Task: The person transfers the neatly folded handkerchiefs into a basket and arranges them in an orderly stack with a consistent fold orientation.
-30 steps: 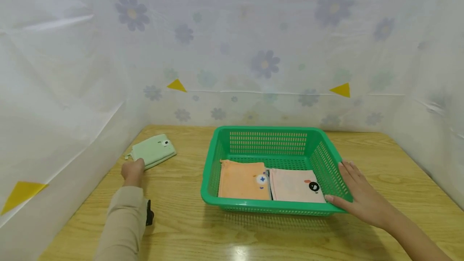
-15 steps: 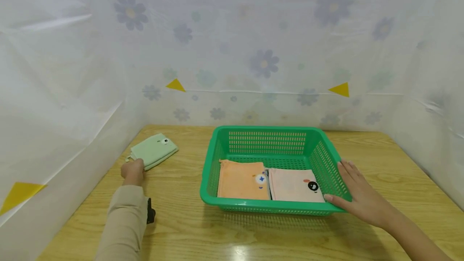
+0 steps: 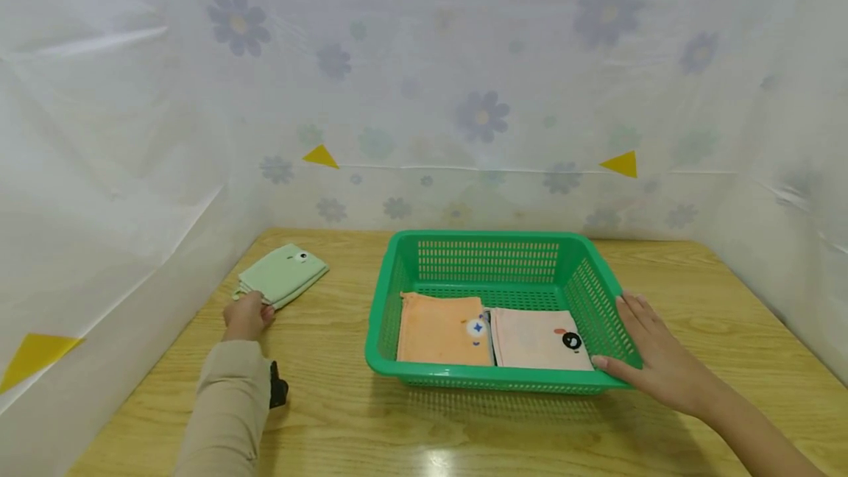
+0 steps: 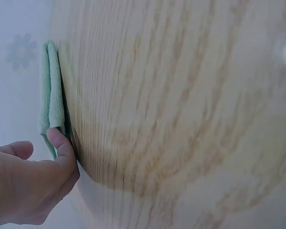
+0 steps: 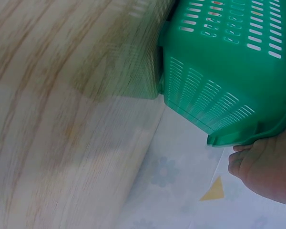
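A folded pale green towel point(image 3: 281, 274) with an eye design lies at the table's left. My left hand point(image 3: 245, 317) is at its near corner; in the left wrist view a fingertip point(image 4: 58, 137) touches the towel's edge while the thumb stands apart from it. My right hand point(image 3: 665, 363) holds the right rim of the green plastic basket point(image 3: 486, 372), its thumb over the rim at the near corner and the fingers along the outer side. Inside the basket, a folded orange towel point(image 3: 437, 330) and a folded pale pink towel point(image 3: 530, 337) lie side by side.
The wooden table point(image 3: 331, 411) carries the basket and the green towel. White flower-printed sheeting point(image 3: 424, 131) closes it in at the back and both sides. A black device point(image 3: 278, 386) sits at my left wrist.
The green towel has shifted slightly right and turned a little. My left hand has moved slightly right, and its fingers now show more apart. The right hand and basket stay put.
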Demonstrator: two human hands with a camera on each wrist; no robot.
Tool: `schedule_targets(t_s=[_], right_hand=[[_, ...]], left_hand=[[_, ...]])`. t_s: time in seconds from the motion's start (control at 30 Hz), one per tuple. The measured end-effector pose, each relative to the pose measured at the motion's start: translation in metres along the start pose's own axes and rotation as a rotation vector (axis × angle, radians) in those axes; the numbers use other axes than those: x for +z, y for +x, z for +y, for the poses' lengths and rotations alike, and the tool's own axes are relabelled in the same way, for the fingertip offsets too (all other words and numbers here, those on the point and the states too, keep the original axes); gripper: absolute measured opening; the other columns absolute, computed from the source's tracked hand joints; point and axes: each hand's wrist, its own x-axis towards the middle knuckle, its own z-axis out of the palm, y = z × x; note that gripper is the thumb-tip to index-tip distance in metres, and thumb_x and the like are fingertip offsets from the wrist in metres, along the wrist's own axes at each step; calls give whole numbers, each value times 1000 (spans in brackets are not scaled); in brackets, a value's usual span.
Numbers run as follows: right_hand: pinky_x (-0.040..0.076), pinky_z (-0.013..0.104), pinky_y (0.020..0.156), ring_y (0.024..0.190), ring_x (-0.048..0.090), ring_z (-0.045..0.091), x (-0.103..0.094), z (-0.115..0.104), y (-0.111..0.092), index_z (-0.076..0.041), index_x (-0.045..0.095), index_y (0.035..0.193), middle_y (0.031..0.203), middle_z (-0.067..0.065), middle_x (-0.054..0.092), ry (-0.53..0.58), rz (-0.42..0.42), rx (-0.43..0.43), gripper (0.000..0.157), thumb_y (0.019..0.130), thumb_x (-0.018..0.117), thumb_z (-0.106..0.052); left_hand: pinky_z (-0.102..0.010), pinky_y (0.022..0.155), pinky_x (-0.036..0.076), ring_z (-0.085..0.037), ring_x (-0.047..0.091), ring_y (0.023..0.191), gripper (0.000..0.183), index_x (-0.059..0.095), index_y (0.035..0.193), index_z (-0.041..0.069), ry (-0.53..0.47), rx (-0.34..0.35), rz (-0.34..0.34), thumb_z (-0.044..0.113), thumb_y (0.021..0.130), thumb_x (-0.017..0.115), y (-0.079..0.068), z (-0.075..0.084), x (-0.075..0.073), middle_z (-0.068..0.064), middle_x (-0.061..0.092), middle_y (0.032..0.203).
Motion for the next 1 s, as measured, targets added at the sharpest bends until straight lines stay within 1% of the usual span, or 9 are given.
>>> schedule_targets(t_s=[0.17, 0.3, 0.47, 0.57, 0.63, 0.67, 0.77, 0.87, 1.0], right_hand=[[1, 68, 106, 142, -15, 36, 1, 0, 0, 2, -1, 148, 154, 26, -3, -3, 2, 1, 92, 89, 58, -38], [2, 69, 106, 142, -15, 36, 1, 0, 0, 2, -1, 148, 153, 27, -3, -2, -1, 3, 92, 89, 58, -38], [3, 69, 105, 142, -15, 36, 1, 0, 0, 2, -1, 148, 154, 26, -4, -3, -2, 4, 92, 89, 58, -38], [2, 69, 106, 142, -15, 36, 0, 0, 0, 1, -1, 148, 154, 26, -4, -2, 3, 1, 92, 89, 58, -37], [1, 68, 106, 142, -15, 36, 0, 0, 0, 1, -1, 148, 154, 26, -3, -3, 5, -1, 92, 89, 58, -37], [1, 68, 106, 142, -15, 36, 1, 0, 0, 1, -1, 148, 154, 26, -3, -3, 6, -1, 92, 89, 59, -37], [2, 69, 106, 142, -15, 36, 1, 0, 0, 1, -1, 148, 154, 26, -3, -2, 4, 0, 93, 89, 59, -38], [3, 70, 105, 142, -15, 36, 1, 1, 0, 1, -1, 148, 154, 26, -3, -1, 0, 0, 93, 89, 59, -38], [3, 70, 105, 142, -15, 37, 1, 1, 1, 1, -1, 148, 153, 26, -3, -2, 0, 1, 93, 89, 59, -38]], left_hand=[[-14, 55, 50, -5, 51, 50, 58, 19, 144, -3, 2, -20, 0, 8, 93, 43, 0, -2, 4, -2, 47, 60], [-17, 66, 53, -6, 53, 60, 57, 18, 144, -2, -13, -29, -7, 10, 94, 41, -4, -1, 7, -5, 50, 78], [-25, 88, 51, -15, 58, 91, 59, 11, 146, -2, -73, -34, -31, 10, 95, 37, -10, 0, 10, -9, 48, 95], [-28, 95, 47, -22, 54, 113, 60, 8, 146, -2, -93, -34, -35, 10, 95, 36, -13, 1, 13, -12, 50, 101], [-28, 96, 46, -23, 52, 117, 61, 6, 147, -2, -105, -29, -35, 9, 95, 36, -14, 1, 14, -14, 51, 109], [-28, 95, 47, -22, 54, 114, 60, 8, 146, -2, -106, -25, -33, 9, 95, 37, -13, 1, 15, -14, 51, 111], [-25, 87, 52, -16, 63, 86, 59, 13, 146, -3, -107, -5, -22, 7, 94, 39, -11, -2, 15, -13, 53, 106], [-21, 75, 55, -8, 59, 59, 59, 18, 144, -5, -83, 19, 3, 4, 92, 43, -7, -5, 16, -9, 52, 86], [-18, 64, 55, -6, 56, 48, 61, 18, 142, -6, -35, 45, 36, 2, 89, 47, -5, -6, 19, -6, 49, 75]])
